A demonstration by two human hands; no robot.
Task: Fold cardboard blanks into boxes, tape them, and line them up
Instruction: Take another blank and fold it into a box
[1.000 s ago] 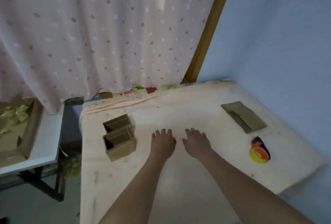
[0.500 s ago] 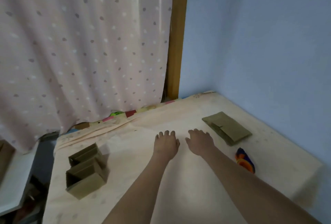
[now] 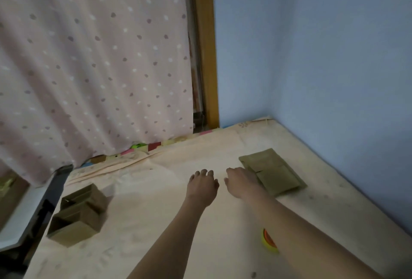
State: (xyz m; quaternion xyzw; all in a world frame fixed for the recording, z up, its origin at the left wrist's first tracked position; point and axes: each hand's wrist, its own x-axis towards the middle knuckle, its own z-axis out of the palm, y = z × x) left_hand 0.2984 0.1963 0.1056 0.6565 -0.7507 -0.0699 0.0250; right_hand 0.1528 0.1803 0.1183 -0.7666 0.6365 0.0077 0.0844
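Observation:
Two folded brown cardboard boxes (image 3: 78,214) stand side by side at the table's left edge. A flat stack of cardboard blanks (image 3: 273,172) lies at the far right near the wall. My left hand (image 3: 201,187) lies flat on the cloth, fingers relaxed, holding nothing. My right hand (image 3: 242,182) reaches to the stack's left edge and touches or nearly touches it, fingers extended. A yellow and orange tape roll (image 3: 268,240) sits on the cloth, partly hidden behind my right forearm.
The table has a pale peach cloth (image 3: 156,223). A blue wall (image 3: 323,77) runs along the right side and a dotted curtain (image 3: 89,66) hangs behind. A white side table (image 3: 24,216) stands off the left edge.
The view has swung right and upward. My right hand has moved right, from beside the left hand to the edge of the cardboard stack. The left hand has stayed flat on the cloth.

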